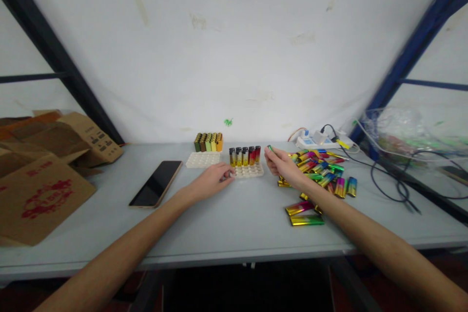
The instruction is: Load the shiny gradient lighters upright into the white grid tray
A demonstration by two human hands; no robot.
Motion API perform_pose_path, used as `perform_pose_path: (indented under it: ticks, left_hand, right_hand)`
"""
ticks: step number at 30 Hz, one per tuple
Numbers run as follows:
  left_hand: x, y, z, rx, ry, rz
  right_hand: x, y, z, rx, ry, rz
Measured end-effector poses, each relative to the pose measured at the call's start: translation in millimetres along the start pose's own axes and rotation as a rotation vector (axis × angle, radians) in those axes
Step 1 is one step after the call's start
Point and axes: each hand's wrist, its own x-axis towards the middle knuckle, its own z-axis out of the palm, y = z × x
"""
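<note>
My right hand (pixel 281 163) is closed around a lighter (pixel 270 147), whose green end pokes out above the fingers. It is raised just right of a white tray with round holes (pixel 248 171). Lighters in gold, yellow and red (pixel 244 156) stand upright in the tray's back rows, while its front holes show bare. At the tray's left end lies my left hand (pixel 214 179), fingers curled; a small dark thing shows at the fingertips, too unclear to name. Beneath and beyond my right forearm spreads a pile of shiny multicoloured lighters (pixel 321 168).
Behind stands a block of upright lighters (pixel 208 142), with a second white tray (pixel 203 159) before it. A phone (pixel 156 184) lies at left near cardboard boxes (pixel 47 200). To the right are a power strip (pixel 321 142), black cable (pixel 400 190) and clear plastic bag (pixel 413 131).
</note>
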Motion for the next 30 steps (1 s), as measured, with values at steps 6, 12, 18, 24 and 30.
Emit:
perform_pose_path:
  ticks: [6, 12, 18, 24, 30]
  left_hand:
    - [0, 3, -2, 0.002, -0.002, -0.012]
    - [1, 8, -5, 0.01, -0.024, -0.03]
    - [1, 6, -5, 0.002, -0.02, -0.018]
    - [1, 5, -3, 0.004, -0.01, -0.013]
    - [1, 6, -3, 0.003, -0.011, -0.016]
  right_hand:
    - [-2, 1, -4, -0.452, 0.202, -0.167]
    - [1, 3, -8, -0.569, 0.247, -0.166]
    - [1, 6, -8, -0.522, 0.221, -0.209]
    - [7, 12, -13, -0.481, 0.148, -0.321]
    - [9, 5, -24, -0.881, 0.113, -0.432]
